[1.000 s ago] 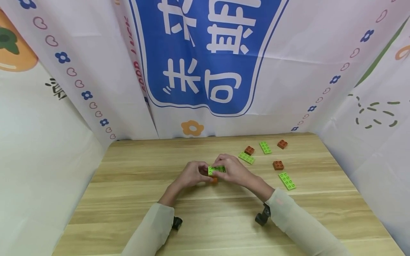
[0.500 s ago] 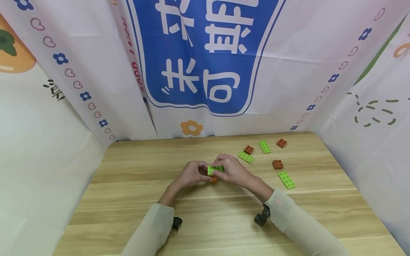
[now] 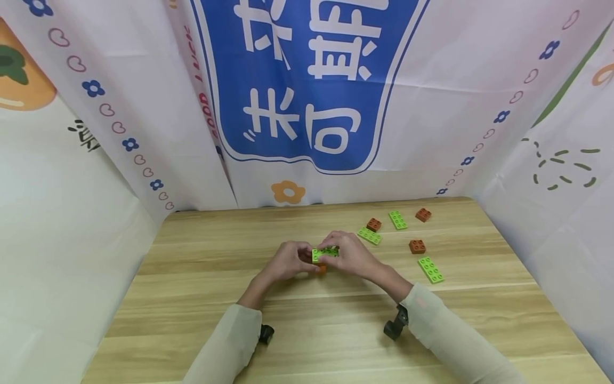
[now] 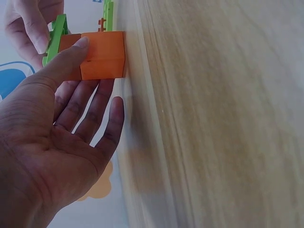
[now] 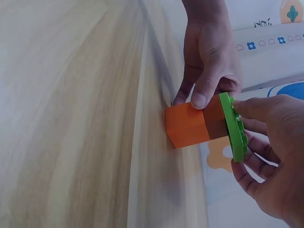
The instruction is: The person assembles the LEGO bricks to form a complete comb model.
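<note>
A stack stands between my hands in the middle of the table: an orange block (image 4: 104, 54) at the bottom, a brown brick (image 5: 216, 116) above it and a long green building plate (image 5: 232, 126) on top. My left hand (image 3: 288, 261) grips the lower part from the left, its thumb lying on the orange block and the other fingers behind. From the right, my right hand (image 3: 349, 255) pinches the green plate between thumb and fingers. In the right wrist view the plate sits against the brown brick; whether it is fully pressed down cannot be told.
To the right lie loose green plates, one near the right hand (image 3: 369, 236), one at the back (image 3: 397, 220) and one nearer (image 3: 430, 270). Brown bricks lie among them (image 3: 374, 224), (image 3: 423, 215), (image 3: 417, 246). A printed white cloth (image 3: 431, 133) rises behind the wooden table (image 3: 201, 298).
</note>
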A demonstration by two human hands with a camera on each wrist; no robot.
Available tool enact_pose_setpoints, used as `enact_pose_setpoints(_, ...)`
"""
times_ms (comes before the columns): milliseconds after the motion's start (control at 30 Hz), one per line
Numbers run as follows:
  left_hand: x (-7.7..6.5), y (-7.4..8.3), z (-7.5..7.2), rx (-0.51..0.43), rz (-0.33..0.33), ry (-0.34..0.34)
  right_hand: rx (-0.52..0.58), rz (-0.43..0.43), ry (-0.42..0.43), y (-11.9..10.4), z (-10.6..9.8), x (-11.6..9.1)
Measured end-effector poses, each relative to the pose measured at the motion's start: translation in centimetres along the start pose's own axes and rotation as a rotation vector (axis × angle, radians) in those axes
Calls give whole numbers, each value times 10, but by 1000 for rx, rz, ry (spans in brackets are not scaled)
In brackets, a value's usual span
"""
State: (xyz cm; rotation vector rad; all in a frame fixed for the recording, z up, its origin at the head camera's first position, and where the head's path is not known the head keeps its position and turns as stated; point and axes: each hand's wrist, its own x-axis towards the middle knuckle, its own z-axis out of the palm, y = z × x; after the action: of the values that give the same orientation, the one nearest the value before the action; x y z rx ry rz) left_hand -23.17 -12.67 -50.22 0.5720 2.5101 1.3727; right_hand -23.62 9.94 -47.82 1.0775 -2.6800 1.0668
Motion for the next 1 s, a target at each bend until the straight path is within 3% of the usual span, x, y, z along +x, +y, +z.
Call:
enact_pose_setpoints(433, 2, 0, 1, 13, -4, 6, 80, 10, 28, 12, -21, -4)
enact_pose_setpoints(633, 2, 2, 0, 13, -5, -7, 57, -23, 54, 23, -35, -11)
enact_pose_setpoints(1000, 3, 3, 0, 31, -9, -6, 10, 0, 72, 48, -60, -27)
